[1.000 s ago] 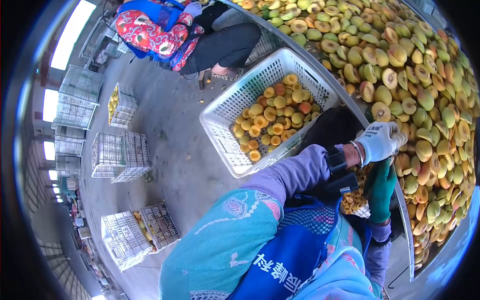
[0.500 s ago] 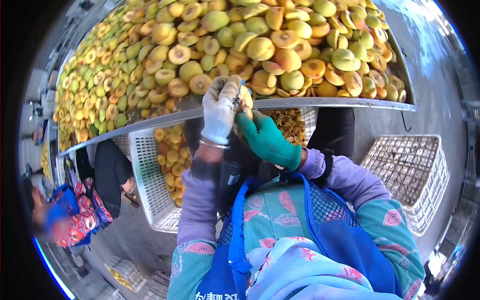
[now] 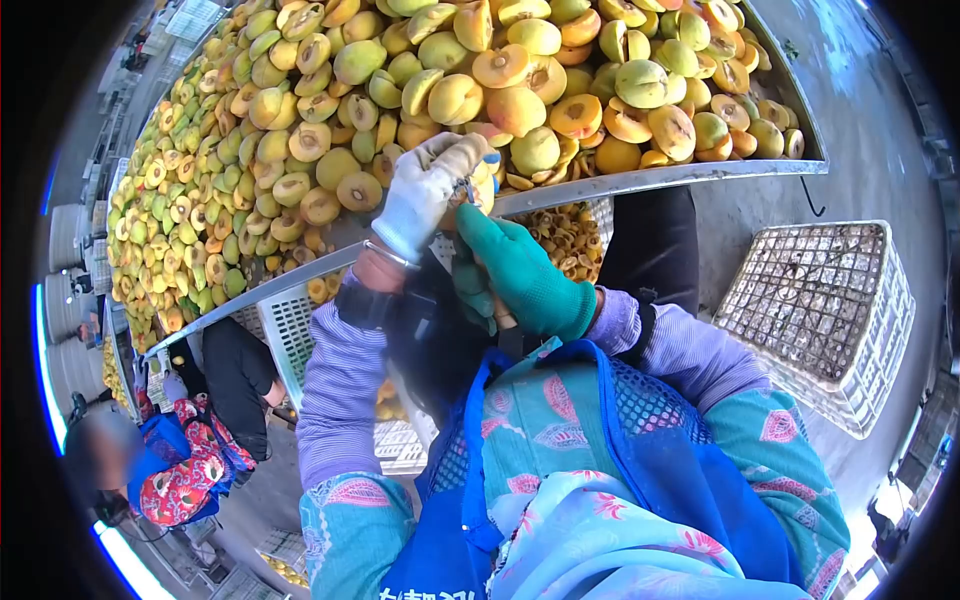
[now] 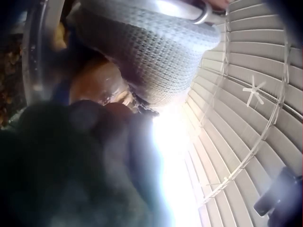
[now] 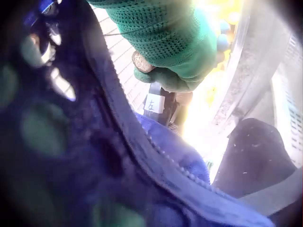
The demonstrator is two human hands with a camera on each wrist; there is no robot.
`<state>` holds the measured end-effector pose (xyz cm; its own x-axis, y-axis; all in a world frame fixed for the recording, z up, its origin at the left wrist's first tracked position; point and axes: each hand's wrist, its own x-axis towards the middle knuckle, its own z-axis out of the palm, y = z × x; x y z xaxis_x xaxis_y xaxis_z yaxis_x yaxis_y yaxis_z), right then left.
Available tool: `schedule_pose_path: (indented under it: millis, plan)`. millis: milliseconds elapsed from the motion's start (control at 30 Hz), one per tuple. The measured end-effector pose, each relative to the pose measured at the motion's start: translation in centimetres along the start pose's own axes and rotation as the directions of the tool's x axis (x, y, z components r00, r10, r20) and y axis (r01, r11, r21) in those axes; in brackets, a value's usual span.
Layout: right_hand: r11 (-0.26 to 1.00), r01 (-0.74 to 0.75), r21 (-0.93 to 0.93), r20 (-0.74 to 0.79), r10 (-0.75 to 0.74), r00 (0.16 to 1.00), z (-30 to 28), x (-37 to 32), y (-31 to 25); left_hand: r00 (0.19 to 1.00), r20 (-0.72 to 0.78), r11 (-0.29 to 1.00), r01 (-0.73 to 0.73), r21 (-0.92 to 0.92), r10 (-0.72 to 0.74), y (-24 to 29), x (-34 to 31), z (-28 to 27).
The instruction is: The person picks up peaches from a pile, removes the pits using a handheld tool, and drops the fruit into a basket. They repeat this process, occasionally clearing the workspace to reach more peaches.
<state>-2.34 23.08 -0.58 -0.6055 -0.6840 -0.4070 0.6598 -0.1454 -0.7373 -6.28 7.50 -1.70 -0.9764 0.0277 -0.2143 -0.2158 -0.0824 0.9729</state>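
Note:
In the head view my left hand [image 3: 420, 195], in a white glove, grips a peach half [image 3: 481, 190] above the front edge of the heap. My right hand [image 3: 525, 270], in a green glove, is curled round a small tool with a wooden handle [image 3: 504, 315], its fingertips right at the fruit. The round handle end [image 5: 142, 61] sticks out of the green fist in the right wrist view. The left wrist view has the peach [image 4: 97, 82] between the white glove [image 4: 151, 52] and the dark, blurred right glove [image 4: 75, 161]. The tool's working end is mostly hidden.
A metal-rimmed table [image 3: 660, 180] bears a large heap of halved peaches [image 3: 340, 110]. Below its edge stands a container of peach scraps [image 3: 568, 240]. A white crate [image 3: 285, 335] is at the left, an upturned crate [image 3: 815, 290] at the right. Another person [image 3: 185, 450] sits far left.
The head view has swung from the left-side crates to the heap in front. Hands that were at the heap's edge are now together at the peach half; lately they have shifted only slightly.

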Motion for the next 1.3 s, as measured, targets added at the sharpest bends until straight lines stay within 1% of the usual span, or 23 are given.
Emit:
schedule_pose_path:
  millis: [33,67,167,200,233,300,333,433,467,500,533,567,667,767,867,900,933,967,1033,1067,1133,1200,1300]
  plan:
    - [0.997,-0.031,-0.074,-0.002,0.031,1.0,-0.6,-0.4,-0.4,1.0,0.027,0.998,0.003,-0.062,-0.001,-0.2,0.1,0.1]
    - [0.987,-0.068,-0.145,-0.011,0.067,0.998,-0.9,-0.7,-0.4,0.986,0.168,0.992,-0.023,0.122,0.002,0.5,0.3,-0.8]
    - [0.996,0.027,0.084,0.051,-0.032,0.998,-0.4,0.1,0.6,0.991,0.079,0.963,0.082,0.256,-0.106,1.4,1.4,0.0]
    - [0.995,-0.003,0.098,-0.065,0.01,0.998,0.1,0.3,0.3,0.995,-0.06,0.992,0.083,0.091,-0.078,1.0,1.1,1.4]
    - [0.995,-0.033,0.094,-0.052,0.038,0.998,-0.1,0.5,0.3,0.991,-0.134,0.996,-0.011,0.086,0.023,-1.2,1.7,1.0]
    - [0.991,-0.103,0.089,-0.032,0.106,0.994,-1.1,0.9,0.5,0.981,-0.192,0.993,0.006,-0.115,-0.028,-1.9,1.2,1.3]
    - [0.988,-0.1,-0.118,-0.007,0.1,0.995,-1.2,0.1,-1.0,0.978,-0.208,0.991,-0.009,-0.137,-0.02,-0.6,0.2,1.8]
    - [0.927,0.102,-0.362,-0.058,-0.132,0.99,-1.4,1.1,0.7,0.982,-0.19,0.995,-0.031,-0.091,0.013,1.0,-1.0,1.5]
    - [0.922,0.081,-0.379,-0.124,-0.137,0.983,-0.9,1.0,0.8,0.979,-0.201,0.994,-0.041,-0.104,0.02,1.1,-1.2,1.6]
    - [0.948,0.016,-0.318,-0.088,-0.046,0.995,-1.0,0.7,0.3,0.978,-0.205,0.992,-0.045,-0.114,0.021,1.1,-1.3,1.8]
    - [0.965,-0.052,-0.258,-0.049,0.04,0.998,-0.6,-0.1,-1.5,0.946,-0.317,0.976,-0.125,-0.18,0.063,-0.6,-0.6,1.6]
    - [0.972,-0.122,-0.202,-0.003,0.124,0.992,-0.5,-0.5,-2.6,0.949,-0.312,0.978,-0.116,-0.175,0.056,-0.8,-0.5,1.6]
    - [0.951,-0.155,-0.268,-0.12,0.126,0.985,-0.4,-0.2,-1.6,0.977,-0.214,0.999,-0.022,-0.045,0.012,-0.6,-0.8,1.4]
    - [0.963,-0.141,-0.228,0.037,0.154,0.987,-0.7,-0.4,-2.3,0.984,-0.146,0.99,0.115,0.078,-0.103,1.1,0.2,0.9]
    - [0.95,-0.236,0.203,0.059,0.228,0.972,0.3,0.5,-1.0,0.992,-0.018,0.972,0.123,0.2,-0.121,1.3,1.0,0.3]
    - [0.939,-0.228,0.257,0.071,0.217,0.974,0.3,0.6,-0.9,0.991,0.016,0.966,0.122,0.23,-0.129,1.2,1.2,0.3]
    - [0.923,-0.226,0.313,0.083,0.211,0.974,0.4,0.5,-0.8,0.986,0.029,0.965,0.155,0.213,-0.165,1.3,1.3,0.3]
    - [0.905,-0.221,0.364,0.096,0.199,0.975,0.4,0.5,-0.8,0.991,-0.018,0.988,0.131,0.085,-0.13,1.0,1.0,0.6]
    - [0.8,-0.277,0.532,0.27,0.15,0.951,-0.7,0.7,-1.1,0.99,-0.129,0.986,0.031,-0.164,-0.053,0.7,0.7,1.8]
    - [0.732,-0.318,0.603,0.352,0.113,0.929,-1.3,0.7,-1.1,0.988,-0.156,0.937,-0.041,-0.347,-0.015,0.1,-0.2,2.1]
    - [0.842,-0.315,0.439,0.365,0.153,0.918,-2.6,0.8,-1.2,0.986,-0.165,0.966,-0.033,-0.257,-0.01,-1.6,0.2,1.0]
    - [0.931,-0.275,0.241,0.326,0.189,0.926,-2.4,-0.3,-1.8,0.995,-0.094,0.998,-0.033,-0.054,0.028,-2.1,0.8,-0.4]
    - [0.72,-0.374,0.585,0.368,0.175,0.913,-0.9,0.2,-0.2,0.978,0.191,0.968,0.13,-0.213,-0.089,-0.2,0.9,-0.6]
